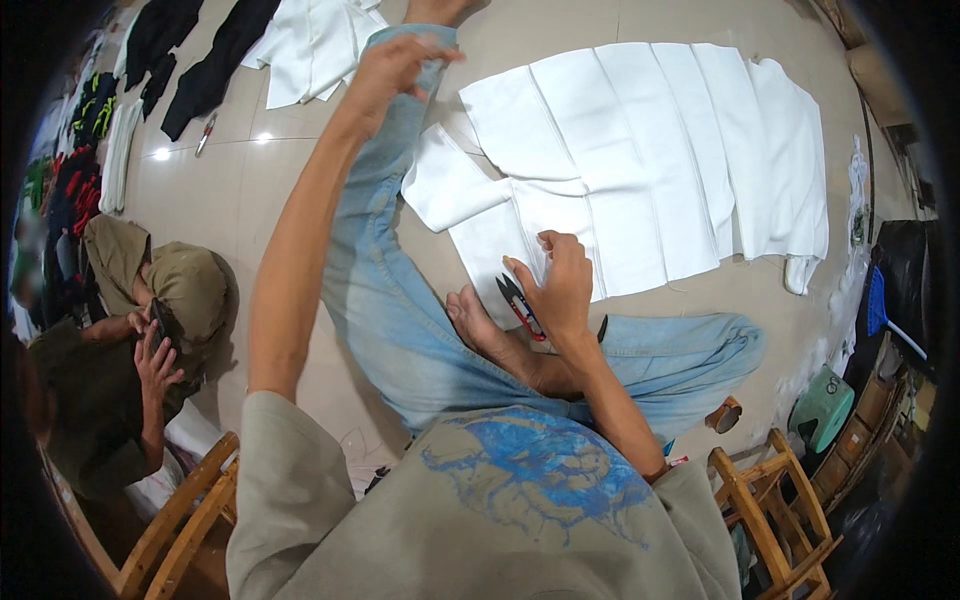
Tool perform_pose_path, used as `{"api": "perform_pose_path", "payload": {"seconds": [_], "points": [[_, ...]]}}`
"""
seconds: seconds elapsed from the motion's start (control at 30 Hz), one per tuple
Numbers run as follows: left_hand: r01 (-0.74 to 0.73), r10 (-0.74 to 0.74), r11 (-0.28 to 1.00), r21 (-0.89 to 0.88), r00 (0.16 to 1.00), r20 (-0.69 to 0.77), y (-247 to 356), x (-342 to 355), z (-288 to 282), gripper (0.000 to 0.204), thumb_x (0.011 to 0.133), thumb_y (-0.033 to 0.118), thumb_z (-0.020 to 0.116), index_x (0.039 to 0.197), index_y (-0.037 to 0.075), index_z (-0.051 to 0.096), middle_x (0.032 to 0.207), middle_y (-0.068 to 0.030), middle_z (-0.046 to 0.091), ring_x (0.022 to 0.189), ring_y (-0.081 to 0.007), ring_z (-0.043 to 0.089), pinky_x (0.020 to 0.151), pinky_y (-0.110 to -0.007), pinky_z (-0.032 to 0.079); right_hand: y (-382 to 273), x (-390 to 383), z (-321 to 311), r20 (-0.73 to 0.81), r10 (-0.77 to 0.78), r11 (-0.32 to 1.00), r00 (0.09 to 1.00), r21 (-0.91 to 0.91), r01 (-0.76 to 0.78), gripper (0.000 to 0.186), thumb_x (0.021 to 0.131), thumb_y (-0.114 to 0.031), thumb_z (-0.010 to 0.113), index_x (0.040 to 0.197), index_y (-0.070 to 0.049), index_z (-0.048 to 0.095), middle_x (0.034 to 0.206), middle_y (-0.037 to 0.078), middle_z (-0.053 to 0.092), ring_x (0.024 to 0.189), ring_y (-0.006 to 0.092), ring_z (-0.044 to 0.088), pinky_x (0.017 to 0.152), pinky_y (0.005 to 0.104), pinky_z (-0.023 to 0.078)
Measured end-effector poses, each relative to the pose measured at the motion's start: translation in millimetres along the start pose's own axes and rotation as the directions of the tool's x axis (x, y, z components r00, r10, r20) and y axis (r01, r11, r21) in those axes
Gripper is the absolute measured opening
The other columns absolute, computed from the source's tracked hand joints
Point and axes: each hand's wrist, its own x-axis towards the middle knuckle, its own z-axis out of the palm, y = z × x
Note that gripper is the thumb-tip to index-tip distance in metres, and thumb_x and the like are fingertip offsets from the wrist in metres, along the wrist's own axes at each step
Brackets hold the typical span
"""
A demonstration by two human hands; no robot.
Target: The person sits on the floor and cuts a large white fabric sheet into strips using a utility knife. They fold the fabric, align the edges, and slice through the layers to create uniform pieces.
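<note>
Person sits right on the beige tiled floor (pixel 290 190), left leg of the light-blue denim jeans (pixel 365 275) stretched toward the far edge, right leg folded in, which leaves the work within arm's reach. Row of white knit-looking fabric panels (pixel 650 160) lies flat, toward the far right corner of the visible floor; pieces overlap like shingles, presumably so each edge can be picked up separately. Smaller white fabric piece (pixel 448 185) sits at the row's left end, near the shin, skewed, probably handled more loosely than the rest. Left hand (pixel 390 78) is up over the denim shin, fingers half-curled and blurred, nothing visible in it; can't tell if it pinches a thread. Right hand (pixel 562 285) is over the panels' near edge, thumb and fingers bent with a gap between; small thread snips with black blades and red handle (pixel 524 312) sit just beside the thumb base, blades pointing away from the body, likely for quick use. Can't tell if the hand grips them or they lie below. Bare foot (pixel 485 330) is tucked by the snips, close to the panels' near-left corner. Far left of the floor: black fabric garments (pixel 225 65) and a crumpled white fabric pile (pixel 312 45), apart from the row, perhaps to avoid mixing. By the left edge, a co-worker's hands (pixel 155 365) hold a dark flat phone (pixel 160 318).
</note>
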Motion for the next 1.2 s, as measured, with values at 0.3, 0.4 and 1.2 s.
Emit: {"api": "perform_pose_path", "payload": {"seconds": [0.3,0.4,1.2], "points": [[-0.435,0.059,0.048,0.899,0.900,0.432,21,-18,-8,0.059,0.088,0.044,0.077,0.135,0.011,0.062,0.098,-0.0149,0.076,0.087,-0.0326,0.072,0.081,-0.042,0.053,23,-7,4,0.032,-0.009,0.998,0.999,-0.062,0.011,0.017,0.095,-0.020,0.070,0.093,-0.006,0.061,0.082,0.011,0.064,0.078,0.0334,0.061,0.070,0.0454,0.043],[-0.362,-0.092,-0.126,0.923,0.931,0.353,35,-8,-20,0.046,0.087,0.044,0.077,0.118,0.011,0.073,0.088,-0.0138,0.076,0.078,-0.0299,0.072,0.083,-0.043,0.052,29,-11,0,0.008,-0.012,0.998,1.000,-0.061,0.012,0.016,0.095,-0.019,0.070,0.094,-0.005,0.061,0.081,0.012,0.064,0.078,0.0345,0.061,0.070,0.0465,0.043],[0.641,-0.455,0.667,0.379,0.753,-0.475,36,68,-221,0.047,0.101,0.047,0.058,0.066,0.017,0.049,0.060,0.0039,0.044,0.052,-0.0105,0.034,0.048,-0.033,0.027,46,-20,-11,0.090,-0.052,0.985,0.995,-0.160,0.066,0.018,0.091,-0.015,0.073,0.090,-0.007,0.057,0.078,0.010,0.062,0.077,0.0321,0.060,0.073,0.0447,0.042]]}}
